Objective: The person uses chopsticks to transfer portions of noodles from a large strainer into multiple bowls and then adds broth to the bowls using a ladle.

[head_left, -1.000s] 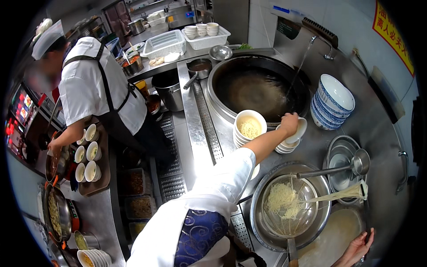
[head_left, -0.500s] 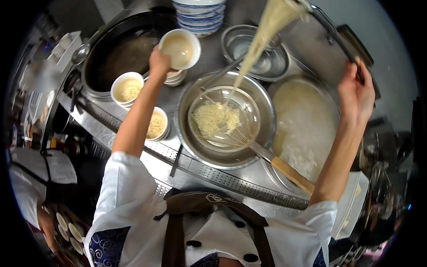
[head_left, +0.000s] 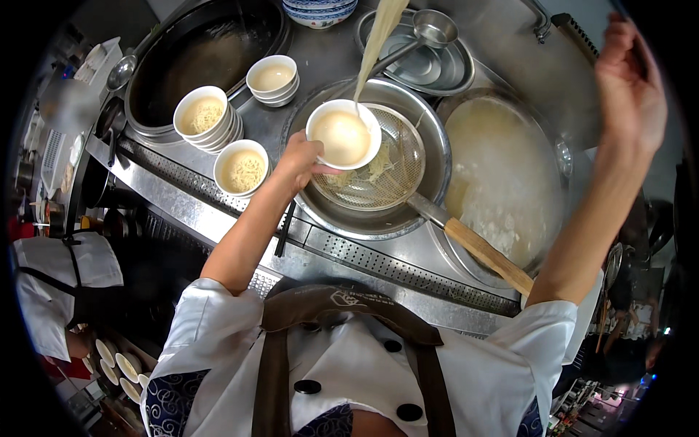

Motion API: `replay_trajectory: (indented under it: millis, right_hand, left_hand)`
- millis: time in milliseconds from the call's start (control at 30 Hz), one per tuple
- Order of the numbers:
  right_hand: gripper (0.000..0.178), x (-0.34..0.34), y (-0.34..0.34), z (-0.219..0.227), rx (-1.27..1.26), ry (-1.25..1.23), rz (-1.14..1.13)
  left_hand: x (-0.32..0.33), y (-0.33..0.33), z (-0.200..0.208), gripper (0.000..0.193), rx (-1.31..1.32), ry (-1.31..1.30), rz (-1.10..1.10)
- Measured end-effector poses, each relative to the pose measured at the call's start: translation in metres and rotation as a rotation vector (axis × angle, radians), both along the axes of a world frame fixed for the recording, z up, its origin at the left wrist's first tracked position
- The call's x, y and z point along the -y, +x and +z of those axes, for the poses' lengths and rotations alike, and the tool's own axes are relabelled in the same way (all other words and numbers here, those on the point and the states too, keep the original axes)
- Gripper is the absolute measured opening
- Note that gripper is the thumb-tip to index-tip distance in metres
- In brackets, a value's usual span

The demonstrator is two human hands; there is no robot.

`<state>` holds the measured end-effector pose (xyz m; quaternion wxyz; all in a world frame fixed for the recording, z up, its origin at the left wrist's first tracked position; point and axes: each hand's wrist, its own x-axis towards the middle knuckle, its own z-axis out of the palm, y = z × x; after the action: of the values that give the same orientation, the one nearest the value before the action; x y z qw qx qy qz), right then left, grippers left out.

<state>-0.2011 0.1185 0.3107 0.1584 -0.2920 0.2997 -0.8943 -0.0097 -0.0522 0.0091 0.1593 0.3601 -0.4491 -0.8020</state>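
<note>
My left hand (head_left: pixel 300 162) is closed on the side of a white bowl (head_left: pixel 338 142) of pale, creamy broth, over the near-left part of a mesh strainer (head_left: pixel 397 175). A long strand bundle of thin noodles (head_left: pixel 378 36) hangs from beyond the top edge, its lower end at the bowl. My right hand (head_left: pixel 633 87) is raised at the upper right, fingers closed round a dark handle; the tool's head is out of view. Loose noodles (head_left: pixel 382 164) lie in the strainer, which rests in a steel basin (head_left: pixel 439 197), its wooden handle (head_left: pixel 488 255) pointing to the lower right.
Left of the basin stand stacked white bowls (head_left: pixel 274 79), two more stacks with noodles on top (head_left: pixel 200 116) (head_left: pixel 242 171), and a large dark wok (head_left: pixel 138 98). A pot of steaming cloudy water (head_left: pixel 502 182) is at right. A ladle (head_left: pixel 435 29) lies across a steel bowl behind. Another person (head_left: pixel 69 291) stands at left.
My left hand has brought the bowl of broth right and nearer, from beside the wok to over the strainer beneath the hanging noodles. My right hand has risen farther up and right.
</note>
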Motion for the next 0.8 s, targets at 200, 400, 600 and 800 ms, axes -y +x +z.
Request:
replay_trajectory:
  millis: [200,400,600,800]
  right_hand:
    - [0.024,-0.012,0.030,-0.152,-0.267,0.856,0.035]
    - [0.023,-0.039,0.000,-0.243,0.035,0.872,-0.079]
    - [0.020,0.003,0.037,-0.348,0.303,0.920,0.068]
    - [0.019,0.030,0.035,-0.399,0.463,0.776,-0.280]
  left_hand:
    - [0.002,0.026,0.008,0.042,-0.034,0.123,0.035]
    - [0.013,0.066,0.002,0.043,0.089,0.005,0.094]
    - [0.040,0.129,-0.024,0.029,0.274,-0.387,0.324]
    - [0.069,0.171,-0.053,0.024,0.599,-0.684,0.387]
